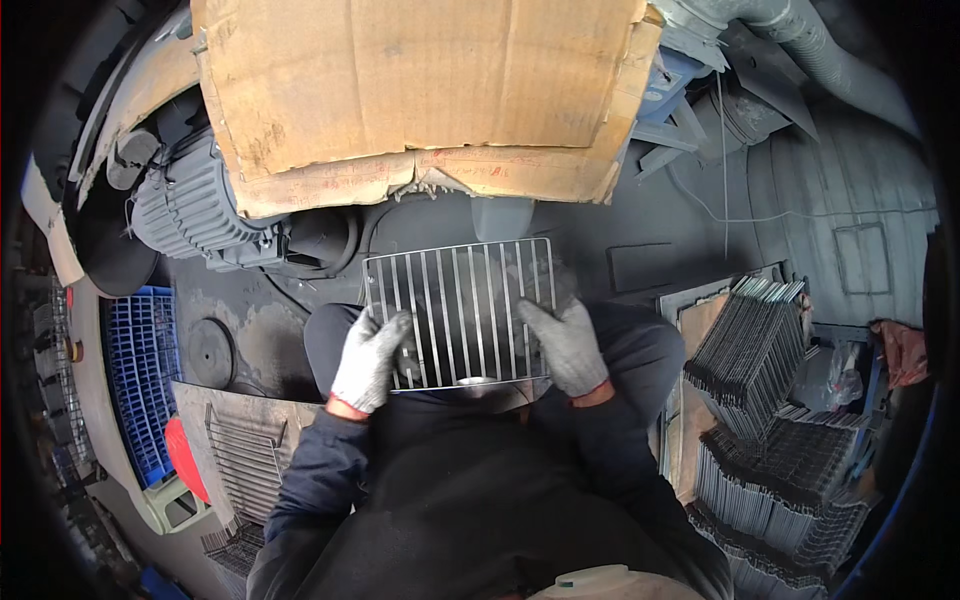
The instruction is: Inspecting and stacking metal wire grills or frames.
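Above your lap [640,345], your gloved left hand [370,362] and gloved right hand [568,348] grasp a wire rack [463,318] by its opposite sides. Stacked racks [750,350] stand to your right; farther out, cardboard sheets [420,85] lie ahead, with a ribbed grey motor [195,200] to their left.

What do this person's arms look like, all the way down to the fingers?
The left glove and right glove are pale grey knitted fabric, darker toward the fingers, each with a narrow red-orange band at the wrist. Long, dark navy cloth sleeves cover the forearms.
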A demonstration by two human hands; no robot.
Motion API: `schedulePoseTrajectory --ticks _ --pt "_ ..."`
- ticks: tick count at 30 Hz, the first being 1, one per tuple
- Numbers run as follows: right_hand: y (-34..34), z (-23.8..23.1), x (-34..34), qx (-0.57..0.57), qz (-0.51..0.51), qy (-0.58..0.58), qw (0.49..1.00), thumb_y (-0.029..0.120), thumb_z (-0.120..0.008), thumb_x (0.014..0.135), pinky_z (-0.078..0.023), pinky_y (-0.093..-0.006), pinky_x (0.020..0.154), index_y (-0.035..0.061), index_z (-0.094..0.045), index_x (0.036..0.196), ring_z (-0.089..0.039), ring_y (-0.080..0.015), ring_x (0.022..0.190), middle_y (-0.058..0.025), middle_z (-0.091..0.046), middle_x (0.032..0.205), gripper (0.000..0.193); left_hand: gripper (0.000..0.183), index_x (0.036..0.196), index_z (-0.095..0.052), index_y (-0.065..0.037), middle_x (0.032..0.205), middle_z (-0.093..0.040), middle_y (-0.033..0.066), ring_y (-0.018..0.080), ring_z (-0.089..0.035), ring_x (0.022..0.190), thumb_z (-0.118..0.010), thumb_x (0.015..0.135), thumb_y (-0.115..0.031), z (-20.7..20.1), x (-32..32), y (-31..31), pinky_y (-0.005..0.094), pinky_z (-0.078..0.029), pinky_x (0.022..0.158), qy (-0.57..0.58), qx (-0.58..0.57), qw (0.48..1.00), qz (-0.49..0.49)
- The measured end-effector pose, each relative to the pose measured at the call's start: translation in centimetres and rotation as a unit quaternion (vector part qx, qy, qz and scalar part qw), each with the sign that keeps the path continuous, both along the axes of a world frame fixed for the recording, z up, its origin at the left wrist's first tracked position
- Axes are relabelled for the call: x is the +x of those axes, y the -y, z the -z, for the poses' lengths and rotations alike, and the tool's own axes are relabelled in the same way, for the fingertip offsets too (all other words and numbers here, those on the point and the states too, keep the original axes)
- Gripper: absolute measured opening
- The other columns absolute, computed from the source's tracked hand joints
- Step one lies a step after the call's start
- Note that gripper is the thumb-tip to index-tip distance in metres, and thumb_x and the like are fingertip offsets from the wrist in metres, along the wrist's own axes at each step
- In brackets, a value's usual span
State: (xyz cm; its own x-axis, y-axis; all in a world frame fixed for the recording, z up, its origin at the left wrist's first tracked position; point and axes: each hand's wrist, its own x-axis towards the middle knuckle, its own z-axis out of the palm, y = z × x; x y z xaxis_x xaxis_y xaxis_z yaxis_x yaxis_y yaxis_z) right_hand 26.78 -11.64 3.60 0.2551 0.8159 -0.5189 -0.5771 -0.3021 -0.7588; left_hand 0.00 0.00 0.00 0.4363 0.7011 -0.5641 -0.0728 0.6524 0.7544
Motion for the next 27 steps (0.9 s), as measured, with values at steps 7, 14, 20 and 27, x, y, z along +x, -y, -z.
schedulePoseTrajectory --ticks 7,14,20,27 --pt "2.6 -2.5 5.0 -0.001 0.125 0.170 0.977 0.003 -0.066 0.104 -0.059 -0.0295 0.093 -0.0015 -0.067 0.134 -0.073 -0.0156 0.104 -0.0091 -0.076 0.119 0.031 0.020 0.121 -0.059 -0.002 0.079 -0.066 0.0034 0.0128 -0.064 0.060 -0.069 0.107 -0.012 -0.7 7.5 0.3 0.0285 -0.057 0.057 0.051 0.070 0.989 0.123" --pt "-0.4 0.1 3.6 -0.047 0.015 0.183 0.982 0.005 -0.068 0.105 -0.056 -0.0299 0.092 0.0004 -0.070 0.126 -0.069 -0.0132 0.101 -0.0043 -0.075 0.112 0.022 0.027 0.128 -0.059 -0.001 0.103 -0.072 0.0079 0.0140 -0.070 0.077 -0.069 0.105 -0.011 -2.1 4.4 -1.0 0.0314 -0.063 0.062 0.021 -0.014 0.999 0.020" --pt "-1.1 0.9 2.1 -0.025 0.015 0.183 0.983 0.006 -0.068 0.105 -0.055 -0.0315 0.094 -0.0002 -0.070 0.129 -0.067 -0.0116 0.102 -0.0028 -0.075 0.116 0.025 0.039 0.132 -0.058 0.002 0.119 -0.074 0.0156 0.0145 -0.071 0.081 -0.073 0.103 -0.019 -1.9 2.8 -2.4 0.0273 -0.059 0.061 -0.050 0.029 0.993 0.100" --pt "3.0 0.5 6.0 -0.033 0.149 0.217 0.964 0.004 -0.066 0.105 -0.058 -0.0267 0.089 -0.0009 -0.071 0.129 -0.072 -0.0119 0.103 -0.0073 -0.078 0.115 0.025 0.024 0.122 -0.062 -0.004 0.108 -0.072 0.0056 0.0105 -0.065 0.069 -0.072 0.105 -0.017 -0.4 8.9 0.0 0.0262 -0.057 0.056 0.078 -0.005 0.994 0.080"
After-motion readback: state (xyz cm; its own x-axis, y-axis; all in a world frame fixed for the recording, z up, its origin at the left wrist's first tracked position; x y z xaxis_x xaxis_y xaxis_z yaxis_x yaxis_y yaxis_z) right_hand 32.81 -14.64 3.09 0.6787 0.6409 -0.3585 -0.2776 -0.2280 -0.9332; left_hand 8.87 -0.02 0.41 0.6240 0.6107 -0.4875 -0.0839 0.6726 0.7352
